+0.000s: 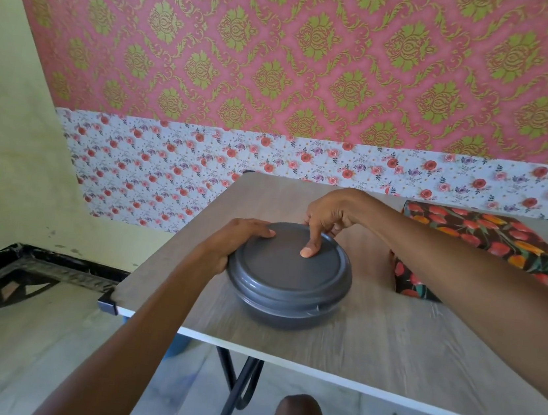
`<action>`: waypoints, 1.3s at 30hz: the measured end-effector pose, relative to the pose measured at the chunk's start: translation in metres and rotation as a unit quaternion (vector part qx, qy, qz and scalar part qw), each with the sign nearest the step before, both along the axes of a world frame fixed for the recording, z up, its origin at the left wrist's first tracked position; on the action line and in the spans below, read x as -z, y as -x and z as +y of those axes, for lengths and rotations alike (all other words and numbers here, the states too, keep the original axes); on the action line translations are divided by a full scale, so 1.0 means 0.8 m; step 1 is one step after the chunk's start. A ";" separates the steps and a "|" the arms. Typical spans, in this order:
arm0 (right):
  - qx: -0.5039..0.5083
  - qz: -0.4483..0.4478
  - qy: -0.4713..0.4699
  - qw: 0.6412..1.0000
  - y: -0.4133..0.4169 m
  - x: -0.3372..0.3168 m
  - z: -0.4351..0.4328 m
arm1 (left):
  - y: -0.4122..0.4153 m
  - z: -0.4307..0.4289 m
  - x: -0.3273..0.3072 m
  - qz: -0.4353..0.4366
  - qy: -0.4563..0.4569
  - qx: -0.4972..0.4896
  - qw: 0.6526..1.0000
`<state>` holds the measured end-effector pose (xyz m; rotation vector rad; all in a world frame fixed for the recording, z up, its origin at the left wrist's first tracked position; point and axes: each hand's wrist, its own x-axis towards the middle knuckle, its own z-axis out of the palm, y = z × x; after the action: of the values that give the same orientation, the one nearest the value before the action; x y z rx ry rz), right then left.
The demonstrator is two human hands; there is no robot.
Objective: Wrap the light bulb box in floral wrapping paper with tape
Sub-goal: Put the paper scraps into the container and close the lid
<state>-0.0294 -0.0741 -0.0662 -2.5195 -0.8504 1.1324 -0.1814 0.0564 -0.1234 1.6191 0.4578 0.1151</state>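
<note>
Left hand and right hand clasp the grey container — wrapped box at right seems light, crushable; hold its sides.

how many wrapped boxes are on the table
2: a large wrapped box far right on the table, and a smaller wrapped box in front of it, partly behind the right forearm. Others may be off-frame.

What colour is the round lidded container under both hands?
The container is dark grey, lid and base alike, seen in the head view.
</note>
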 end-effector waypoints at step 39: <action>0.104 -0.189 -0.120 0.969 0.099 0.019 -0.110 | 0.028 -0.049 0.005 0.020 -0.411 -0.063 0.909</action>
<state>-0.1085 -0.1617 -0.0814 -2.5770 -0.7322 0.4594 -0.2041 0.0174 -0.1273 2.4211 0.5888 0.4171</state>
